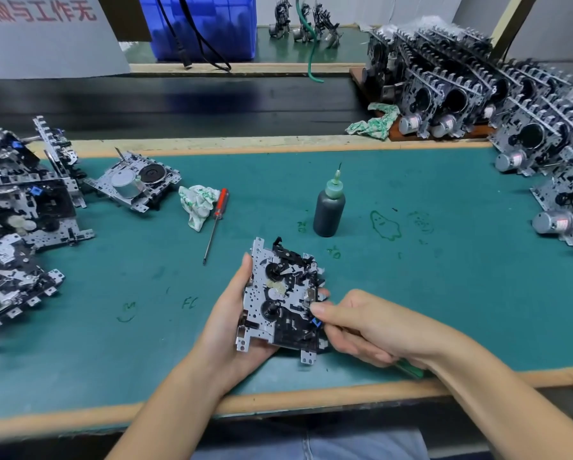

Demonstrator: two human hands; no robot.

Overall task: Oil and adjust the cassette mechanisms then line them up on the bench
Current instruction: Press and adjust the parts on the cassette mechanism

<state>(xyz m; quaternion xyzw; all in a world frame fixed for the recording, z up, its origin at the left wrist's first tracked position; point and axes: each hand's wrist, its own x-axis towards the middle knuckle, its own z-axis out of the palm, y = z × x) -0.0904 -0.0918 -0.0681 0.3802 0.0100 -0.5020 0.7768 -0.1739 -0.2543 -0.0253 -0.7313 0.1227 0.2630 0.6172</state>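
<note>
A metal cassette mechanism (280,300) with black gears is held over the green bench mat, near the front edge. My left hand (233,313) cradles it from below and the left, thumb along its left edge. My right hand (368,325) grips a green-handled tool (409,369) whose tip is at the mechanism's right side; the tip itself is hidden by my fingers. A dark oil bottle (329,207) with a green needle nozzle stands upright just behind the mechanism.
A red-handled screwdriver (216,220) and a crumpled cloth (197,204) lie left of the bottle. One mechanism (135,182) lies at the back left, a pile of mechanisms (16,220) at the far left. Rows of upright mechanisms (497,104) fill the right side. Another cloth (376,122) lies there.
</note>
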